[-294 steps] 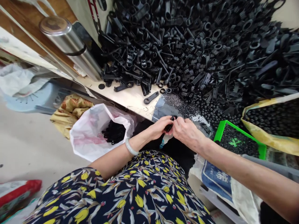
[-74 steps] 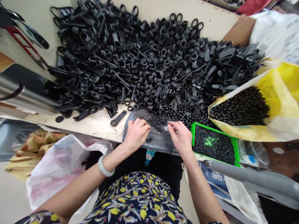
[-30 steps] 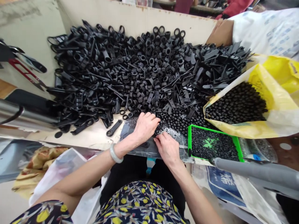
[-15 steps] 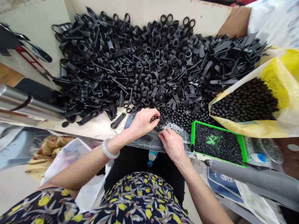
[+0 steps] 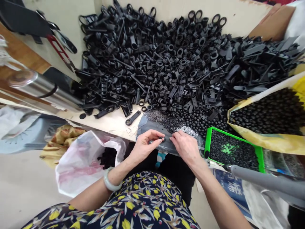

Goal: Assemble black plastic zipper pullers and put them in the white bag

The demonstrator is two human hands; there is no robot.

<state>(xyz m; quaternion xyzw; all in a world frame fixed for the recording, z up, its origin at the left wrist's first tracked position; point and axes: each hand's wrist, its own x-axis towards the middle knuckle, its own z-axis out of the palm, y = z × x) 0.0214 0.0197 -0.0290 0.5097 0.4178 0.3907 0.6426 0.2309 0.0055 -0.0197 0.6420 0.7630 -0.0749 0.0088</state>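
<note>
we are watching the thumb and forefinger of the left hand (image 5: 145, 147) closed on a small black ring (image 5: 161, 138), which is sitting just above a clear plastic sheet (image 5: 149, 125). the fingers of the right hand (image 5: 186, 147) are together, their tips working at the sheet near a tangle of silver pins (image 5: 188, 131); we cannot tell whether they are gripping anything.

around the hands, we are noting black granules (image 5: 164, 119) lying on the sheet and black beads (image 5: 197, 122) just beyond it. a heap of black plastic tabs (image 5: 154, 63) is rising behind them on a pale bench (image 5: 109, 122). a green tray (image 5: 232, 136) is sitting to the right, and a white bag (image 5: 71, 173) is hanging to the left.

we are judging the ring the main risk: if the pinch eases, it could drop among the granules or beads and be hard to find. a wrist catching the sheet could also drag the pins into the granules, while a knock could slump the heap.
</note>
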